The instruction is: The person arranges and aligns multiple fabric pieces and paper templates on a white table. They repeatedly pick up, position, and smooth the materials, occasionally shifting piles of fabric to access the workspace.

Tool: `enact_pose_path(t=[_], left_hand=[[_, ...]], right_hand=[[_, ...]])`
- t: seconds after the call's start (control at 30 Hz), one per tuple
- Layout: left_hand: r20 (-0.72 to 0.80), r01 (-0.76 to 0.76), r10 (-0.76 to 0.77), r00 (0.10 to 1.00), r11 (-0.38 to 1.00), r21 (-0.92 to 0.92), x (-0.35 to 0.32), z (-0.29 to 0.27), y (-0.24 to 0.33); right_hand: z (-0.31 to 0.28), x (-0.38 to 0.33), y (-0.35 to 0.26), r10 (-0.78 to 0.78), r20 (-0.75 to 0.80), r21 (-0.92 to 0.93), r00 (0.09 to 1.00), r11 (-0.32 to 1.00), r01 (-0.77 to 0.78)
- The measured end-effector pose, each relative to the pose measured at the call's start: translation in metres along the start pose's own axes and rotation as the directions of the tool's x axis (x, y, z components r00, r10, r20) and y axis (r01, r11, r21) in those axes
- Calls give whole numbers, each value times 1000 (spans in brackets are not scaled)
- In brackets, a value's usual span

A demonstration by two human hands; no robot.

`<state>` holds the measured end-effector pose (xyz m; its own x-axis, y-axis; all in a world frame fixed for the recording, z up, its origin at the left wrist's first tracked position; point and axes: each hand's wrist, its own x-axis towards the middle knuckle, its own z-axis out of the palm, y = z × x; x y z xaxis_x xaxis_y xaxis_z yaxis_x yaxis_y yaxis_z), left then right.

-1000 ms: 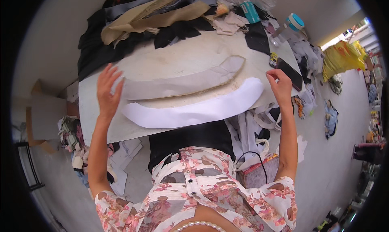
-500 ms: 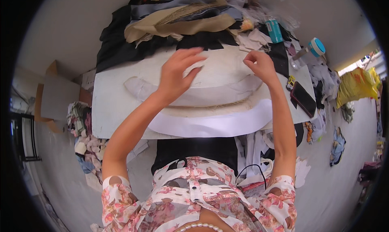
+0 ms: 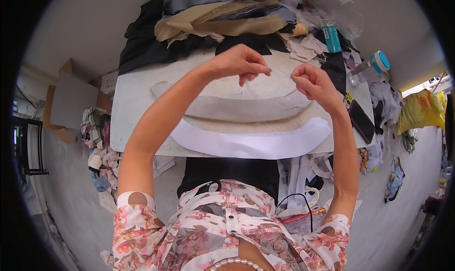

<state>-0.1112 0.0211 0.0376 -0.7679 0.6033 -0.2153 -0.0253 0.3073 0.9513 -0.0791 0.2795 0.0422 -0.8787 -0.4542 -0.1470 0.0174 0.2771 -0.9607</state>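
Left hand (image 3: 239, 61) and right hand (image 3: 316, 86) both have fingers pinched together, can't tell on what. Curved greyish-white fabric strip (image 3: 237, 108) sits just bodyward of them on the whitish tabletop (image 3: 135, 103), bright-white curved strip (image 3: 251, 145) nearer the body.

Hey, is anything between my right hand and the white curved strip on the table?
In this view, the grey curved strip lies on the table between your right hand and the white curved strip; nothing else visible stands in the way.
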Motion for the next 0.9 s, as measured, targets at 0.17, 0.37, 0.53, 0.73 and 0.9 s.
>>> enact_pose_path(t=[0.17, 0.37, 0.53, 0.73, 0.9], left_hand=[[-189, -42, 398, 898, 503, 863, -11, -38, -22], [-421, -44, 620, 662, 593, 804, 12, 12, -40], [-307, 89, 256, 917, 619, 780, 62, 104, -43], [-282, 106, 202, 938, 606, 788, 86, 136, -41], [-221, -23, 181, 958, 820, 571, 90, 135, -44]], right_hand=[[-8, 16, 16, -250, -80, -353, 965, 912, 207], [-23, 69, 67, -218, -184, -614, 958, 787, 60], [-31, 79, 81, -168, -211, -712, 963, 701, -33], [-35, 87, 78, -155, -191, -745, 969, 665, -40], [-48, 90, 87, -120, -124, -664, 985, 747, 7]])
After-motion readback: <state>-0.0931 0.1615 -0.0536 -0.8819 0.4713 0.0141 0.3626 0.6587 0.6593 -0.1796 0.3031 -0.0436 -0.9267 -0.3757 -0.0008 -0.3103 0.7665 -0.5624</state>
